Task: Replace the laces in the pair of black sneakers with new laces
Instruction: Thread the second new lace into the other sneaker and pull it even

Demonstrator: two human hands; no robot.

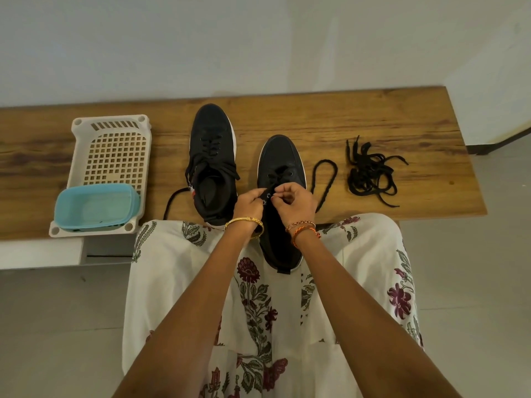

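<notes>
Both hands, the left hand [249, 200] pinching the eyelet flap and the right hand [293, 198] pinching a black lace, work the near sneaker [281, 168] on a grained wooden bench [388, 124], beside its laced mate [212, 156] and tangled flat laces [370, 170].

Soft, even indoor light, wide-angle view

Diffuse daylight-like brightness fills the scene without glare. Shadows are faint and soft beneath objects. Focus is sharp centrally; straight lines bow toward the edges, and the forearms stretch from lens distortion.
</notes>
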